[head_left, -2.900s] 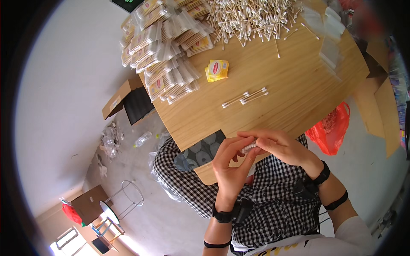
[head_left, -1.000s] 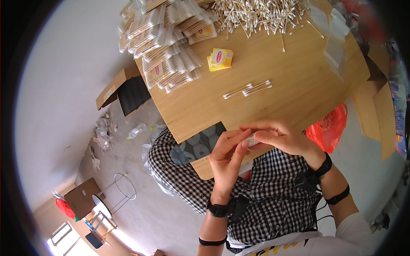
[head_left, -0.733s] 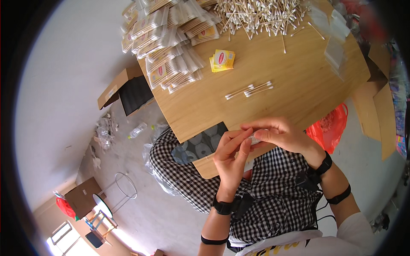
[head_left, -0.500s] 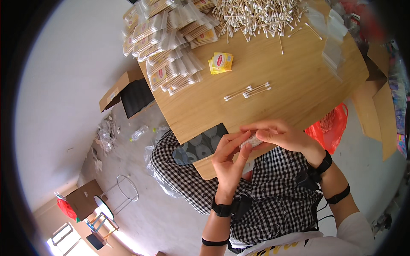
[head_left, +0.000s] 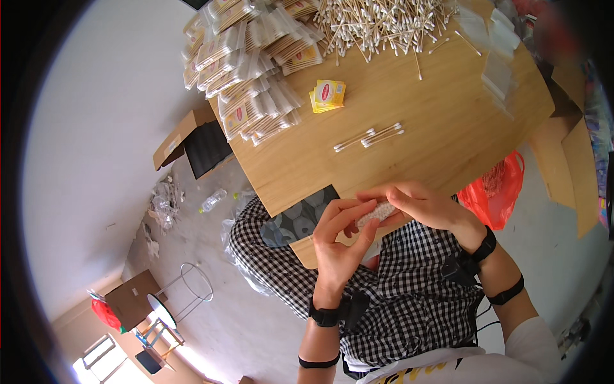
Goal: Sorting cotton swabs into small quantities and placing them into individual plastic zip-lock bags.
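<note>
Over the table's near edge, my left hand (head_left: 343, 238) and my right hand (head_left: 419, 203) close around a bundle of cotton swabs (head_left: 376, 214). Its packed white tips face up between my fingers; the sticks are hidden by the hands. A few loose cotton swabs (head_left: 369, 137) lie on the wooden table (head_left: 422, 153) just beyond. Farther off sits a small stack of yellow cards (head_left: 329, 94). At the far side is a large heap of loose cotton swabs (head_left: 384, 25), with a pile of filled clear packets (head_left: 246, 83) to its left.
Clear plastic bags (head_left: 497, 77) lie at the table's far right. A dark patterned sheet (head_left: 297, 221) covers the near left corner. A red plastic bag (head_left: 495, 198) hangs by the right edge, beside an open cardboard box (head_left: 572, 166). Another box (head_left: 198, 144) stands left of the table.
My left hand has shifted slightly left, with its fingers spread a bit wider around the bundle, so more white tips show. The table items stay in place.
</note>
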The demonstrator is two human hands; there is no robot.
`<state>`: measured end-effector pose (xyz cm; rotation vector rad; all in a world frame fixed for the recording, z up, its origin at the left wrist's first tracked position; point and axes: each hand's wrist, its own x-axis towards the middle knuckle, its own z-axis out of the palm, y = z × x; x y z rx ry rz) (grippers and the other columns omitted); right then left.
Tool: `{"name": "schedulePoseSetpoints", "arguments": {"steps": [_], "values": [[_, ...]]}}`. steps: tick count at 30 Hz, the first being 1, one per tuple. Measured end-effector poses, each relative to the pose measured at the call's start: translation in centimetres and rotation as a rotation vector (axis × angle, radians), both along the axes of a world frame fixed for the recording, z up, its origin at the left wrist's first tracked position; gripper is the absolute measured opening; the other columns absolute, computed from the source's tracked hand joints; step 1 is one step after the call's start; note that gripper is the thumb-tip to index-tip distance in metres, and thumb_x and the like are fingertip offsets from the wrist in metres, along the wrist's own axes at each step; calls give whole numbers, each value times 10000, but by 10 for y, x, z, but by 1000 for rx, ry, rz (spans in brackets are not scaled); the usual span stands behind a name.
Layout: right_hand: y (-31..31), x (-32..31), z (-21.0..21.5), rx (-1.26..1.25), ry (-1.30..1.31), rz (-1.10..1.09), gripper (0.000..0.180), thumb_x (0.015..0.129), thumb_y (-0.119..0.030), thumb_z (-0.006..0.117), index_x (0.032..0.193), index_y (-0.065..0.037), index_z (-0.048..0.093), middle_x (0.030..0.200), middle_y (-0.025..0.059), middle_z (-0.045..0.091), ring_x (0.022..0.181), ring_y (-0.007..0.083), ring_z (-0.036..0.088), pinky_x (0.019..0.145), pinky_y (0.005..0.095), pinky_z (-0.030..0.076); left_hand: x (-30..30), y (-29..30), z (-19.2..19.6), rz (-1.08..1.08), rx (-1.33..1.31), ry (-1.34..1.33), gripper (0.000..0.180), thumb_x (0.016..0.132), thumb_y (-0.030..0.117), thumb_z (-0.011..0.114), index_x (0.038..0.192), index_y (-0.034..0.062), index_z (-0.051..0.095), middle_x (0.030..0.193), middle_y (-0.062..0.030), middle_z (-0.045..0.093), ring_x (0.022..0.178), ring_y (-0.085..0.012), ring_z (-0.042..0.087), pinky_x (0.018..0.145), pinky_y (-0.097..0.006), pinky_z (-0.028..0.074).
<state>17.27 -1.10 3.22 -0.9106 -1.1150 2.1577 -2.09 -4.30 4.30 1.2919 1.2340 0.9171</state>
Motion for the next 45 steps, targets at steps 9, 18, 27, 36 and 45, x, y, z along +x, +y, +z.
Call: {"name": "schedulePoseSetpoints", "arguments": {"steps": [9, 18, 27, 36, 45], "values": [[-3, -2, 5, 6, 16, 26, 780, 974, -591, 347, 1404, 59, 397, 1381, 224, 475, 1266, 253, 508, 1001, 354, 506, 8, 14, 9, 27, 203, 243, 174, 751, -14, 737, 905, 60, 767, 875, -17, 639, 762, -95, 565, 623, -229, 428], [-13, 0, -16, -97, 146, -35, 800, 957, -606, 366, 1361, 81, 436, 1322, 224, 506, 1232, 263, 529, 996, 352, 512, -2, 11, 40, 201, 416, 279, 94, 780, 37, 741, 830, -34, 704, 841, -78, 652, 811, -174, 595, 735, -272, 471], [-13, -5, -11, -22, 129, -55, 785, 942, -639, 366, 1386, 2, 459, 1380, 197, 501, 1300, 306, 480, 981, 439, 510, -1, 0, 27, -25, 455, 477, 279, 642, -17, 801, 889, 85, 724, 906, -42, 615, 859, -219, 543, 735, -329, 434], [-14, -6, -5, 76, 64, -65, 770, 983, -585, 334, 1361, 77, 442, 1353, 211, 497, 1271, 250, 495, 993, 343, 499, -1, 2, 23, -100, 571, 601, 230, 646, -7, 789, 832, 102, 710, 902, -30, 619, 857, -229, 536, 723, -334, 431], [-14, -8, -6, 17, 37, -85, 791, 986, -601, 314, 1330, 93, 474, 1273, 215, 575, 1208, 249, 550, 994, 321, 477, -11, 1, 9, -173, 892, 685, 156, 687, 24, 742, 810, 114, 715, 922, 41, 727, 826, -143, 591, 726, -291, 433]]}}
